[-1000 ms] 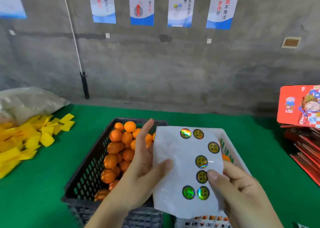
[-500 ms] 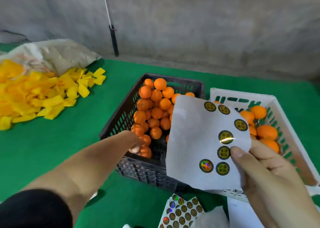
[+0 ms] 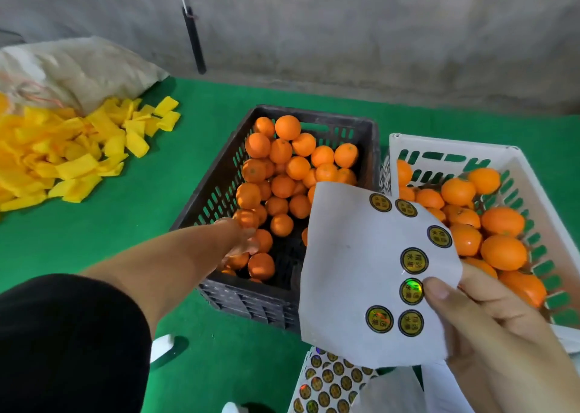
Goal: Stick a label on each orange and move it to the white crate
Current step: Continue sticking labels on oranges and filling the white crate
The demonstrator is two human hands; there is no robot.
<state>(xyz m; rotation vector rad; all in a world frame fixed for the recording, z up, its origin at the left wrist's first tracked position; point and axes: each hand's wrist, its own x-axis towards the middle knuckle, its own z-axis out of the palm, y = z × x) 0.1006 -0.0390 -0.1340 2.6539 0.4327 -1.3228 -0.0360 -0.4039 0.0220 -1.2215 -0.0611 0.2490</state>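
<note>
A black crate (image 3: 209, 199) holds many oranges (image 3: 283, 185). My left hand (image 3: 239, 240) reaches down into its near left part, fingertips among the oranges; blur and my wrist hide whether they hold one. To the right stands the white crate (image 3: 452, 146) with several oranges (image 3: 502, 253) in it. My right hand (image 3: 489, 334) holds up a white label sheet (image 3: 351, 274) in front of both crates, thumb pressed near its right edge. Several round gold labels run down that sheet's right side.
Everything sits on a green cloth (image 3: 131, 224). A heap of yellow foam sleeves (image 3: 62, 155) and a pale sack (image 3: 81, 67) lie at the left. Another sheet full of labels (image 3: 331, 384) lies at the near edge. A black pole (image 3: 194, 45) leans on the grey wall.
My left hand let go of the label sheet and dropped into the black crate. My head tilted down, so the wall posters left the view. My right hand alone keeps the sheet.
</note>
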